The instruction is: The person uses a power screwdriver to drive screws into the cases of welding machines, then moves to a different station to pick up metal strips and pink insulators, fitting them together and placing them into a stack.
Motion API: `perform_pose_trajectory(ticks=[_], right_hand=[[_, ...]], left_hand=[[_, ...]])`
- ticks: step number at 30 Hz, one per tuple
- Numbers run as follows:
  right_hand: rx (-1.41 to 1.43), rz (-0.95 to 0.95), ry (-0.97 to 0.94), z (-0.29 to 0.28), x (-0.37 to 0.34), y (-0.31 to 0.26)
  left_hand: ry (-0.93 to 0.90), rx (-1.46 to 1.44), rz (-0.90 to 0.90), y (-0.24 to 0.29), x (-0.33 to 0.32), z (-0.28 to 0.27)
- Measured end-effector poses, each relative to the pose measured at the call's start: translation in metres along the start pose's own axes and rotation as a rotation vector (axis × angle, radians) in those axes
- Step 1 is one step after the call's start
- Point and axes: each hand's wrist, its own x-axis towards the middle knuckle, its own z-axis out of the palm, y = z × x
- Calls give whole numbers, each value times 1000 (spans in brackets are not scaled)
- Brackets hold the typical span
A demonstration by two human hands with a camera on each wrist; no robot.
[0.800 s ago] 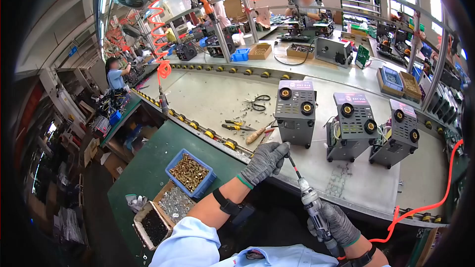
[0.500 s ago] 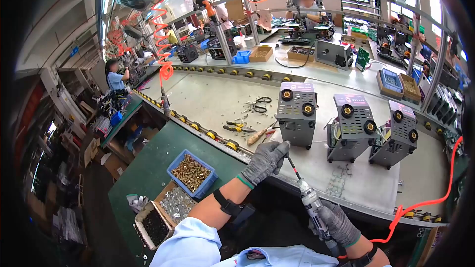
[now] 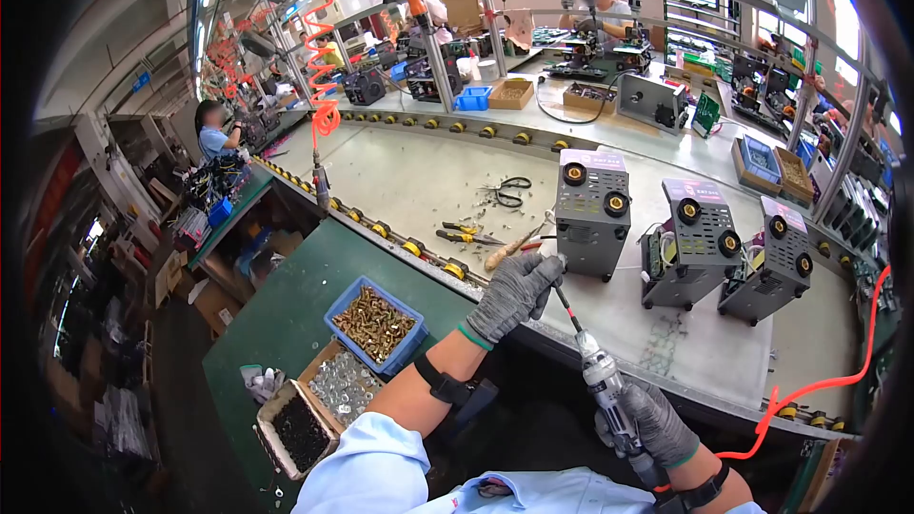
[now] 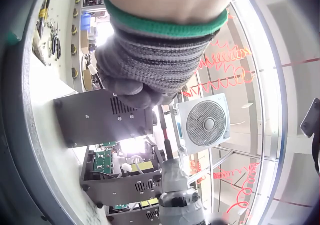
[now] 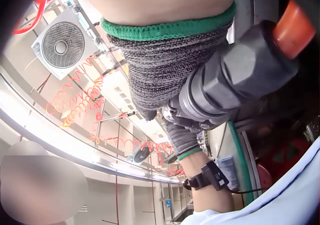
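My left hand (image 3: 519,297), in a grey knit glove with a green cuff, curls its fingers at the tip of a long driver bit (image 3: 566,306). Whether a small screw is also between them I cannot tell. The right hand (image 3: 649,424), gloved alike, grips the body of an air screwdriver (image 3: 603,383), which slants up toward the left hand. White tape wraps the tool's nose (image 4: 173,177). Just beyond the left fingers stands a dark grey metal machine case (image 3: 592,219) with two round brass-centred sockets. To its right are two similar cases (image 3: 700,243), with inner boards showing.
A blue bin of brass-coloured screws (image 3: 379,324), a box of washers (image 3: 341,385) and a box of small black parts (image 3: 297,426) sit on the green table. Pliers (image 3: 466,233) and scissors (image 3: 509,192) lie on the bench. An orange air hose (image 3: 809,392) curves at right.
The head view has shifted, so the bench and cases appear farther right. Both hands keep their hold, with the bit still at the left fingers.
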Motion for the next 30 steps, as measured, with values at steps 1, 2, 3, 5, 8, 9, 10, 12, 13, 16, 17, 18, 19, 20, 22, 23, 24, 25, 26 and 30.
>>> perform_pose_trajectory(ticks=[1, 2, 3, 5, 8, 9, 10, 12, 13, 16, 17, 18, 19, 20, 22, 23, 24, 25, 26, 30], right_hand=[[-44, -45, 12, 1, 5, 3], [-85, -91, 30, 2, 7, 6], [-80, -91, 51, 4, 9, 8], [-30, -141, 30, 8, 11, 7], [-43, -152, 87, 13, 4, 0], [-46, -143, 96, 12, 3, 1], [-35, -146, 115, 11, 2, 3], [-17, -147, 125, 8, 2, 7], [-3, -155, 142, 6, 2, 10], [45, -138, 156, 4, -2, 14], [57, -138, 169, 5, -3, 15], [59, -149, 168, 5, -3, 15], [59, -162, 168, 4, -2, 15], [64, -175, 177, 1, 0, 16], [79, -168, 190, 1, -2, 19], [80, -168, 189, 0, -1, 18], [78, -159, 196, -1, -1, 16], [87, -157, 203, -2, -1, 13], [83, -157, 185, -3, 0, 12], [86, -192, 191, -8, 7, 13]], left_hand=[[-5, -6, -2, -14, 10, -5], [85, 253, 200, -40, 29, -12], [169, 509, 406, -56, 43, -12], [252, 1092, 748, -43, 60, -37], [228, 862, 1001, -57, 92, -55], [144, 772, 888, -53, 95, -52], [123, 764, 892, -51, 96, -46], [130, 574, 651, -45, 97, -36], [216, 954, 1086, -40, 108, -42], [-10, 110, 237, -28, 93, -30], [-27, 111, 230, -27, 90, -25], [-30, 163, 277, -27, 88, -20], [-33, 214, 327, -27, 88, -14], [-34, 175, 363, -26, 88, -9], [-41, 235, 372, -26, 88, -5], [-32, 297, 394, -24, 89, -2], [-30, 299, 410, -18, 87, 4], [-40, 300, 404, -21, 90, 8], [-55, 249, 406, -25, 93, 9], [-65, 177, 407, -21, 92, 22]])
